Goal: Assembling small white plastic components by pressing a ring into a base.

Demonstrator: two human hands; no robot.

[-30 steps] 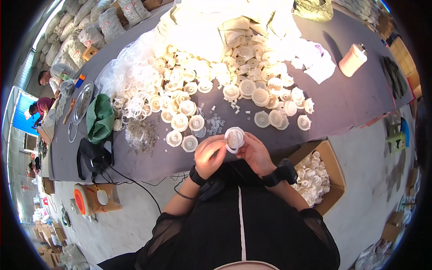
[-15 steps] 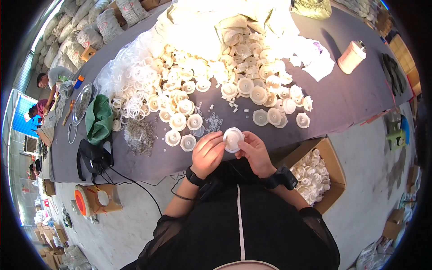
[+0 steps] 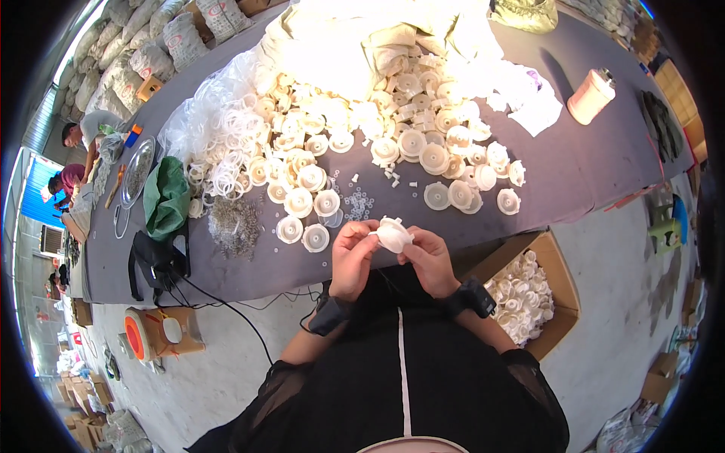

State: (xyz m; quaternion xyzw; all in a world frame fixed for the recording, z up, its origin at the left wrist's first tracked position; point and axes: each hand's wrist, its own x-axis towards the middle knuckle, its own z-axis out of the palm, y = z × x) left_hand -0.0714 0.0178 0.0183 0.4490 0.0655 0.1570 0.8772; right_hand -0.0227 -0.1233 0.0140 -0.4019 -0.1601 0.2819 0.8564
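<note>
We pinch a white plastic disc part (image 3: 393,235) between our left hand (image 3: 353,257) and right hand (image 3: 428,260), raised close for fingertip work. More loose discs (image 3: 317,204) lie just beyond on the worktop (image 3: 589,166), a cardboard box (image 3: 529,291) beside our right.

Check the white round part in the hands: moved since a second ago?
No. The white round part is held by both hands just off the near edge of the grey table, below the two loose caps, as earlier.
</note>
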